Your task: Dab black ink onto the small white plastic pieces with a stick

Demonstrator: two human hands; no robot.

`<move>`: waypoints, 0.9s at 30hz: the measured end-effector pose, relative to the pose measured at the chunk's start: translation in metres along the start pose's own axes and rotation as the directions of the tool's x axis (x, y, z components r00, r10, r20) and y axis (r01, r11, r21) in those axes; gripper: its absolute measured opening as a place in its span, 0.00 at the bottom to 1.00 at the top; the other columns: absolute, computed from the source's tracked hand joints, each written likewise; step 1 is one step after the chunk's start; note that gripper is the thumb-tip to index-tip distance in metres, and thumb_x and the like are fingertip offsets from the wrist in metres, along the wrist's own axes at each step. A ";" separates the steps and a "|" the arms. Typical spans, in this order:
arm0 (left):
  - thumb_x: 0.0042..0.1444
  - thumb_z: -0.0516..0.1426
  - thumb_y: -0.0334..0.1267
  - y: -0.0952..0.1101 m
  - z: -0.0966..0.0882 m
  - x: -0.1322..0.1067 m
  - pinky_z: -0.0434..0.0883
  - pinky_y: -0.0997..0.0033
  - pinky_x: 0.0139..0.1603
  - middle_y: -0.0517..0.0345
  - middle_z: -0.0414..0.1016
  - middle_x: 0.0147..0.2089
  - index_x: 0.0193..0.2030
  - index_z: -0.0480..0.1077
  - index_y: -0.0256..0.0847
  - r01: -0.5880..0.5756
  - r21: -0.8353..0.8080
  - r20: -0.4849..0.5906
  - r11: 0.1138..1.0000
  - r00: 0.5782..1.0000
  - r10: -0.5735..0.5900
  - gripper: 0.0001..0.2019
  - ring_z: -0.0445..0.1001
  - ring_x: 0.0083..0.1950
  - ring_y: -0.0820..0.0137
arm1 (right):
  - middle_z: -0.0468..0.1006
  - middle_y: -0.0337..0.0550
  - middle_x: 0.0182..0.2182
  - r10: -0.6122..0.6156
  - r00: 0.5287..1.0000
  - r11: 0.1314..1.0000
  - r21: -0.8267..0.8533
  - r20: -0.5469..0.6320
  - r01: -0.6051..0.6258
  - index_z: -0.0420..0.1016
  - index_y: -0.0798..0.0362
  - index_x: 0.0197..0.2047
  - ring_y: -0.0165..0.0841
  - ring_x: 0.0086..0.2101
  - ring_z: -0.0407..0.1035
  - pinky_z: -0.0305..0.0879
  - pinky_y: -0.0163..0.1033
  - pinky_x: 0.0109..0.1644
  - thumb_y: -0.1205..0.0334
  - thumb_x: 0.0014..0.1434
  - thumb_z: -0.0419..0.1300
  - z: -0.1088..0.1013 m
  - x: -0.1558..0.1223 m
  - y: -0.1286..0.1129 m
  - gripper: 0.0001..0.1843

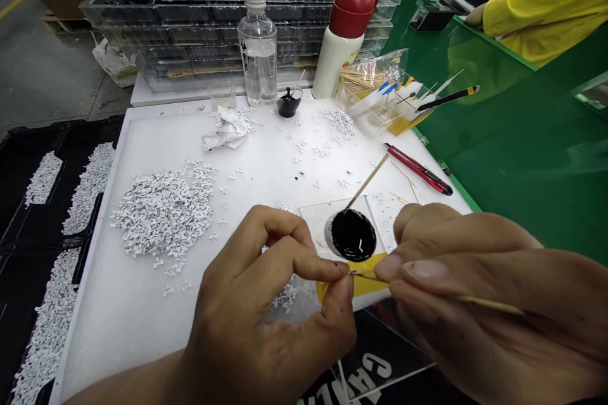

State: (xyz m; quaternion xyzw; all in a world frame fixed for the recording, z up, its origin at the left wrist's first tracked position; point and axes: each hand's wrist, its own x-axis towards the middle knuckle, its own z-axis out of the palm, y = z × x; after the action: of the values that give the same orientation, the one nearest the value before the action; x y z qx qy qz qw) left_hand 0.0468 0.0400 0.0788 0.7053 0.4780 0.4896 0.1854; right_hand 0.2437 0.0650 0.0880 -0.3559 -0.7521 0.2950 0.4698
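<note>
Left hand (256,310) pinching tiny piece (352,273) between thumb and forefinger; right hand (475,291) grasping wooden stick (489,304) in its fingers, tip at the piece; black ink (352,235) on clear plate (316,218) just beyond.

The left hand (266,304) and right hand (475,304) are bare, reaching in over the near edge of the white plastic board (118,342), and a bare forearm (123,389) lies beside that edge. The right hand's fingernail (424,270) looks short and smooth; dark specks (396,261) near it may be smudges, though they are too small to tell.
</note>
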 end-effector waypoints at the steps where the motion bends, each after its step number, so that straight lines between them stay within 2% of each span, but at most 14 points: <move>1: 0.59 0.63 0.25 0.000 0.000 0.000 0.76 0.74 0.34 0.59 0.71 0.36 0.37 0.74 0.41 0.002 -0.001 0.001 1.000 1.000 -0.002 0.06 0.74 0.38 0.73 | 0.80 0.33 0.34 -0.006 1.000 1.000 0.004 -0.002 0.006 0.79 0.46 0.48 0.22 0.26 0.70 0.73 0.32 0.28 0.58 0.67 0.71 0.000 0.000 0.000 0.08; 8: 0.59 0.63 0.25 0.001 0.002 0.000 0.76 0.73 0.34 0.60 0.71 0.36 0.37 0.74 0.41 0.007 0.004 -0.006 1.000 1.000 -0.007 0.07 0.74 0.38 0.72 | 0.82 0.32 0.37 -0.023 1.000 0.999 0.044 -0.003 0.023 0.79 0.49 0.48 0.20 0.28 0.71 0.74 0.30 0.32 0.62 0.66 0.72 0.001 0.000 -0.002 0.10; 15: 0.59 0.62 0.25 0.001 0.002 0.001 0.76 0.74 0.34 0.60 0.71 0.36 0.37 0.73 0.42 0.000 0.005 -0.005 1.000 1.000 0.000 0.07 0.75 0.38 0.72 | 0.81 0.33 0.37 0.024 1.000 1.000 0.005 -0.014 -0.024 0.80 0.43 0.49 0.21 0.28 0.69 0.73 0.32 0.32 0.55 0.68 0.71 0.002 -0.005 0.002 0.09; 19: 0.60 0.62 0.24 0.000 0.001 0.000 0.75 0.78 0.37 0.60 0.70 0.37 0.37 0.74 0.39 0.003 -0.009 -0.004 1.000 1.000 -0.003 0.06 0.74 0.39 0.76 | 0.82 0.33 0.38 0.004 1.000 1.000 0.017 0.018 -0.004 0.80 0.45 0.50 0.20 0.28 0.70 0.73 0.31 0.32 0.58 0.67 0.71 0.000 -0.004 0.003 0.10; 24: 0.60 0.62 0.25 0.000 0.002 0.000 0.74 0.82 0.40 0.61 0.70 0.37 0.36 0.73 0.39 0.002 -0.007 0.001 1.000 1.000 -0.002 0.06 0.73 0.41 0.79 | 0.83 0.33 0.39 -0.029 0.998 0.999 0.040 -0.054 0.031 0.80 0.50 0.47 0.20 0.28 0.70 0.75 0.30 0.34 0.62 0.65 0.73 0.003 0.000 -0.001 0.10; 27: 0.60 0.62 0.24 0.001 0.002 0.000 0.74 0.83 0.40 0.62 0.70 0.37 0.36 0.73 0.38 0.001 -0.004 0.009 1.000 1.000 -0.001 0.06 0.73 0.41 0.79 | 0.82 0.32 0.37 -0.036 0.997 0.998 0.042 -0.061 0.039 0.80 0.49 0.48 0.20 0.28 0.70 0.74 0.30 0.33 0.62 0.64 0.73 0.004 0.001 -0.002 0.10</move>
State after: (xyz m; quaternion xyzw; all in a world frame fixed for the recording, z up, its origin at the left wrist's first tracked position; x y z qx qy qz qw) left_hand 0.0492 0.0402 0.0782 0.7070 0.4763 0.4873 0.1893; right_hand 0.2396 0.0638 0.0887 -0.3403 -0.7376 0.2914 0.5052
